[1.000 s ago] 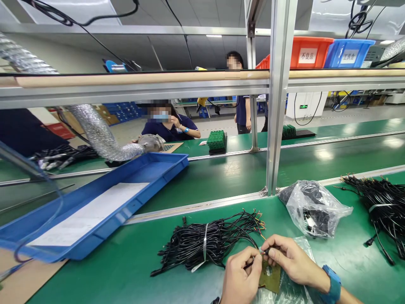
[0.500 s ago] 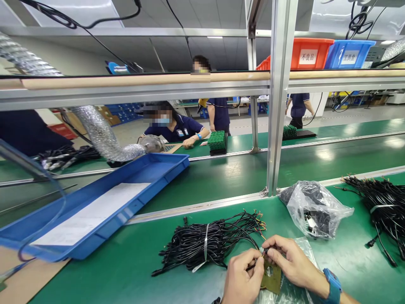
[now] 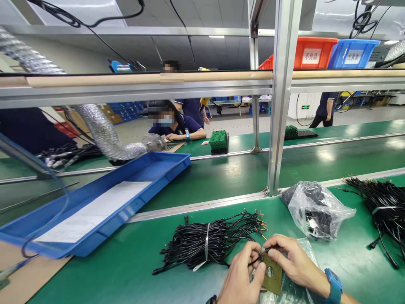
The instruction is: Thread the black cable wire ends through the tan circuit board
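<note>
Close to the front edge of the view, my left hand (image 3: pixel 242 272) has its fingers curled round a thin black cable (image 3: pixel 257 259). My right hand (image 3: pixel 292 259), with a blue watch on its wrist, pinches a small dark part at the end of that cable, too small to name. Under both hands lies an olive-coloured flat plate (image 3: pixel 274 276) with a round hole, on clear plastic film (image 3: pixel 294 287). Just left of my hands is a tied bundle of black cables (image 3: pixel 202 245) with bare coloured wire ends pointing right.
A clear bag with black parts (image 3: pixel 319 213) and another cable bundle (image 3: pixel 387 209) lie to the right. A long blue tray (image 3: pixel 161 185) holding paper stands left. A metal post (image 3: pixel 281 105) rises behind the bag. Across the belt, a co-worker (image 3: pixel 180 126) sits leaning forward.
My left hand's fingers have shifted up and the black cable now shows stretched between both hands. My right hand has barely moved. In the background, people have moved.
</note>
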Action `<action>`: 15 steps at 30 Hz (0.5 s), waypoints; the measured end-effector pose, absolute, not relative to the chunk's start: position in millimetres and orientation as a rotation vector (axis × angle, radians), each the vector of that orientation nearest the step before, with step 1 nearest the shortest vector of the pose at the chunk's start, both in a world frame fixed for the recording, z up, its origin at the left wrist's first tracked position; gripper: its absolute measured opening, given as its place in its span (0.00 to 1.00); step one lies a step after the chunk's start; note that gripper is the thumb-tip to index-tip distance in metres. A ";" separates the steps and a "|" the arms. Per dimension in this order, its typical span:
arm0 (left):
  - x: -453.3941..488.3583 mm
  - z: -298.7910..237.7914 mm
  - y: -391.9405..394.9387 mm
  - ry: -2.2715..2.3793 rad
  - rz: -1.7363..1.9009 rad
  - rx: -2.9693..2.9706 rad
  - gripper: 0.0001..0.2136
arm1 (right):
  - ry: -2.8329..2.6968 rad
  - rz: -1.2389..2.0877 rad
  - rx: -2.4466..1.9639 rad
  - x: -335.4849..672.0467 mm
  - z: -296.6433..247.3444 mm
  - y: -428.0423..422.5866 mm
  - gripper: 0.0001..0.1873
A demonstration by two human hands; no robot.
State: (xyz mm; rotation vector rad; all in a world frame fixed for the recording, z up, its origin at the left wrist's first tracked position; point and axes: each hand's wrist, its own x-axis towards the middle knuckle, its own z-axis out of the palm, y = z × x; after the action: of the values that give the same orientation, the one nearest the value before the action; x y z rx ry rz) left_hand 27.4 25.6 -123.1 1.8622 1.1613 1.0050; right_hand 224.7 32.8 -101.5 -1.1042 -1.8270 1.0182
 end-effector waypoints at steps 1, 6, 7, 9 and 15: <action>25.1 -122.6 27.0 1.164 1.000 1.876 0.06 | -1.820 1.026 -1.121 224.8 -102.3 32.8 0.12; 18.8 -129.9 33.4 1.215 1.000 2.079 0.09 | -1.904 0.960 -1.132 224.7 -112.7 31.8 0.07; 18.7 -132.4 33.2 1.225 1.004 2.117 0.09 | -1.930 0.940 -1.119 224.7 -116.1 31.7 0.06; 19.4 -137.2 31.6 1.258 1.010 2.157 0.08 | -1.963 0.929 -1.078 224.5 -123.9 31.9 0.06; 23.9 -151.8 28.7 1.378 1.017 2.047 0.07 | -1.982 0.907 -0.925 220.1 -143.9 33.0 0.08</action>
State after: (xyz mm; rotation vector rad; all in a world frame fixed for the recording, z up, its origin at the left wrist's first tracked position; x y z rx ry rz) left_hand 23.9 28.7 -151.8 2.0474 1.3785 1.0167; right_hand 220.1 33.0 -143.9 -0.9247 -1.9822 0.9072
